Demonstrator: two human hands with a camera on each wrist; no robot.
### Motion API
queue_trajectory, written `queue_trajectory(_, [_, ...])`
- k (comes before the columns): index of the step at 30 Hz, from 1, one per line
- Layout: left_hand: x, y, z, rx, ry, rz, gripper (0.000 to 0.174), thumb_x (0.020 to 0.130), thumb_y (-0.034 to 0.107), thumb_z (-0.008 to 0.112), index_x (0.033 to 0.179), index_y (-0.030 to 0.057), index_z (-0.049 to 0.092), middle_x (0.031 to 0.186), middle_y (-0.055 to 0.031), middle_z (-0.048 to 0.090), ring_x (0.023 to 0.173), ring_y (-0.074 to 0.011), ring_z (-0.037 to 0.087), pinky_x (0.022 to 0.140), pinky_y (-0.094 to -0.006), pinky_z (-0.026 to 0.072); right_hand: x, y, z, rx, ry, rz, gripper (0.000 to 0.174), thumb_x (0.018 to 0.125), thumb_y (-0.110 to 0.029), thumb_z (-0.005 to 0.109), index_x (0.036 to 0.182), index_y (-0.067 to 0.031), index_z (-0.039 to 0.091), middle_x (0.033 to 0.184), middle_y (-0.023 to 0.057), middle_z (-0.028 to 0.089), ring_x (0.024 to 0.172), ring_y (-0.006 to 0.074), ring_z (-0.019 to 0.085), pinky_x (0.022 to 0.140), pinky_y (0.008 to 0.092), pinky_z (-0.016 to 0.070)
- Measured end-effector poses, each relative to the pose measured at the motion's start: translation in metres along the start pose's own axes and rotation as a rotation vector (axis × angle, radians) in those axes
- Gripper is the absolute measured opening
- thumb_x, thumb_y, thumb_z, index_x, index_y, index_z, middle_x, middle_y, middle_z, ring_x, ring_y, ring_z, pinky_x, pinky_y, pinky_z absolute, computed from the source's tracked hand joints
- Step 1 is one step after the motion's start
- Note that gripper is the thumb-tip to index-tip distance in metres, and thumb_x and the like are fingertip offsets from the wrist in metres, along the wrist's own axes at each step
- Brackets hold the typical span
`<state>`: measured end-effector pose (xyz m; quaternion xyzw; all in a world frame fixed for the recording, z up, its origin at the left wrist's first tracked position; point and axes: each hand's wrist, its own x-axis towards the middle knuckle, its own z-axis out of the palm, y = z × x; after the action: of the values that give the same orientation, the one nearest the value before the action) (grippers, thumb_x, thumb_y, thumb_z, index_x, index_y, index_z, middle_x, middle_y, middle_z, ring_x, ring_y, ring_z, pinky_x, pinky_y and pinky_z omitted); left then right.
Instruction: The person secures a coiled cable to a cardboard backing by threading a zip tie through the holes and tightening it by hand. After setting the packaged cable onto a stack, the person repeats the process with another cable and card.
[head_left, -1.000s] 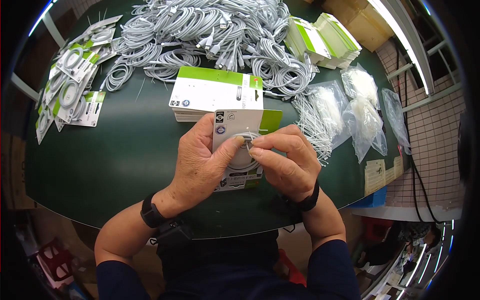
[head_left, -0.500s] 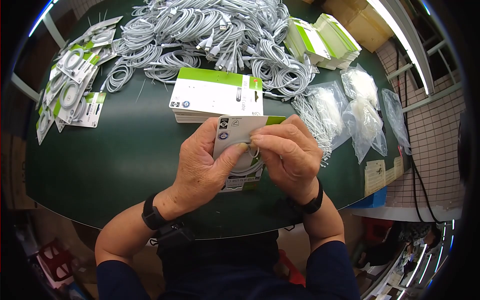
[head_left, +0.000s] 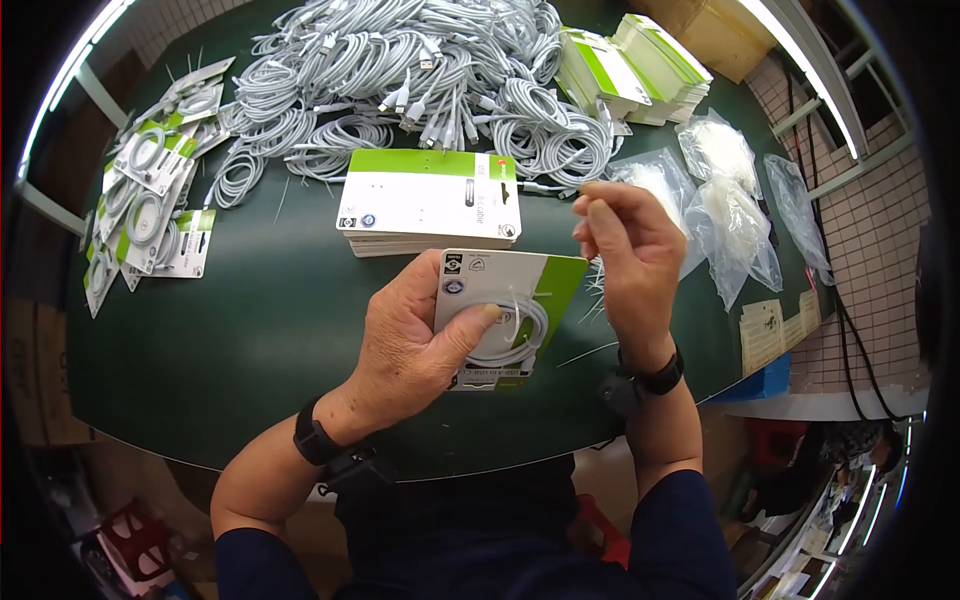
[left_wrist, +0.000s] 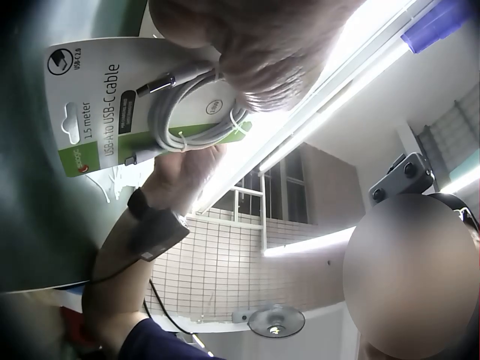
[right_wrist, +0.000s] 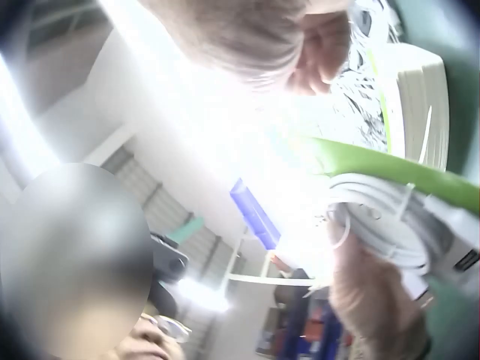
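My left hand (head_left: 400,340) grips a white and green card (head_left: 562,290) by its left side, thumb on the face beside a coiled pale cable (head_left: 540,325). A loose white tie end (head_left: 516,305) curves up from the coil. In the left wrist view the card (left_wrist: 60,97) carries the coil (left_wrist: 161,120) with its plugs, and ties cross the coil. To the right of the card and apart from it is my right hand (head_left: 640,265), raised with loosely bent fingers; nothing shows in it. The right wrist view shows the coil (right_wrist: 420,247) beside my left hand (right_wrist: 375,300).
A stack of cards (head_left: 410,195) lies behind the held card. Beyond it is a large heap of coiled cables (head_left: 370,75). Carded cables (head_left: 150,200) lie at the left. More card stacks (head_left: 660,70) and bags of ties (head_left: 730,230) are at the right.
My right hand has let go of the tie at the coil and moved up and right, away from the card. My left hand still grips the card, and the view has shifted slightly.
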<state>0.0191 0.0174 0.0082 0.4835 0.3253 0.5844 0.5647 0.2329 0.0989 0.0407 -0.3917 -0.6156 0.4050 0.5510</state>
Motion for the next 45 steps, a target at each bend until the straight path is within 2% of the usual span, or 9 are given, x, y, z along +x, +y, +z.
queue_trajectory(1, [-0.001,-0.001,0.001,-0.004,-0.009,0.0,0.032,0.103,0.002,0.07,0.133,-0.0029,0.06,0.119,-0.01,0.073,0.107,-0.014,0.07,0.095,-0.0303,0.059,0.001,0.002,-0.001,0.004,0.016,0.002,0.015,0.099,-0.004,0.074,0.113,0.0019,0.073,0.103,0.0124,0.076,0.079,0.0117,0.067,0.069,0.0263,0.0547])
queue_trajectory(4, [-0.004,-0.001,0.002,0.003,-0.055,-0.019,0.032,0.103,0.001,0.07,0.132,-0.003,0.059,0.119,-0.0106,0.073,0.107,-0.0141,0.07,0.095,-0.0303,0.0591,0.004,0.015,-0.002,0.395,-0.472,0.603,0.02,0.102,-0.015,0.074,0.11,0.0027,0.071,0.103,0.0088,0.075,0.082,0.0102,0.069,0.075,0.023,0.0565])
queue_trajectory(17, [-0.008,0.0,0.004,0.066,-0.057,-0.016,0.032,0.102,0.0,0.071,0.13,-0.0048,0.058,0.117,-0.0119,0.074,0.106,-0.0142,0.071,0.095,-0.0303,0.0582,-0.004,0.037,0.001,0.641,-0.733,0.618,0.028,0.1,-0.028,0.079,0.1,-0.0027,0.068,0.095,-0.0005,0.072,0.08,0.0045,0.065,0.072,0.0205,0.0536])
queue_trajectory(21, [-0.007,0.002,0.002,0.07,-0.04,-0.017,0.032,0.102,-0.001,0.071,0.131,-0.0051,0.058,0.118,-0.0121,0.074,0.106,-0.0144,0.071,0.095,-0.0304,0.0581,-0.002,0.031,0.001,0.574,-0.742,0.522,0.025,0.103,-0.026,0.076,0.098,-0.0038,0.067,0.094,-0.0023,0.07,0.078,0.0033,0.06,0.068,0.0215,0.0502])
queue_trajectory(25, [-0.007,0.004,0.005,0.058,-0.033,-0.029,0.033,0.101,-0.002,0.07,0.132,-0.0055,0.058,0.118,-0.0126,0.074,0.107,-0.0147,0.071,0.096,-0.0306,0.058,0.001,0.024,0.004,0.172,-0.609,0.296,0.021,0.103,-0.019,0.074,0.095,-0.0034,0.063,0.087,0.0012,0.069,0.074,0.0086,0.059,0.065,0.0258,0.0482])
queue_trajectory(28, [-0.009,0.006,0.007,0.078,-0.042,-0.025,0.033,0.101,-0.003,0.07,0.132,-0.0057,0.057,0.118,-0.0131,0.074,0.107,-0.0148,0.071,0.096,-0.0306,0.058,-0.002,0.035,0.011,-0.312,-0.397,-0.241,0.016,0.098,-0.009,0.074,0.095,-0.0024,0.06,0.085,0.0079,0.066,0.072,0.0179,0.061,0.063,0.0311,0.0486])
queue_trajectory(32, [-0.009,0.008,0.007,0.031,-0.019,-0.057,0.037,0.099,-0.001,0.075,0.132,-0.0054,0.058,0.118,-0.0135,0.074,0.106,-0.0144,0.071,0.094,-0.0304,0.0587,-0.006,0.04,0.019,-0.362,-0.316,-0.427,0.019,0.091,-0.001,0.076,0.095,-0.0024,0.058,0.087,0.0128,0.063,0.07,0.0257,0.06,0.062,0.0363,0.0488])
queue_trajectory(40, [-0.009,0.005,0.001,0.176,0.022,-0.043,0.031,0.093,0.003,0.082,0.116,-0.0004,0.063,0.105,-0.0091,0.076,0.093,-0.0106,0.072,0.082,-0.0276,0.0599,-0.006,0.046,0.029,-0.433,-0.235,-0.627,0.021,0.091,0.001,0.078,0.098,-0.0016,0.058,0.089,0.0116,0.064,0.075,0.0215,0.065,0.064,0.0333,0.0526])
queue_trajectory(45, [-0.008,0.004,0.001,0.091,0.084,-0.026,0.026,0.093,0.004,0.082,0.111,0.0014,0.063,0.1,-0.0071,0.076,0.089,-0.0092,0.071,0.079,-0.027,0.0595,0.006,0.038,0.014,-0.412,-0.177,-0.513,0.014,0.1,-0.002,0.073,0.101,-0.0005,0.059,0.09,0.0077,0.065,0.077,0.0149,0.066,0.067,0.0289,0.0541])
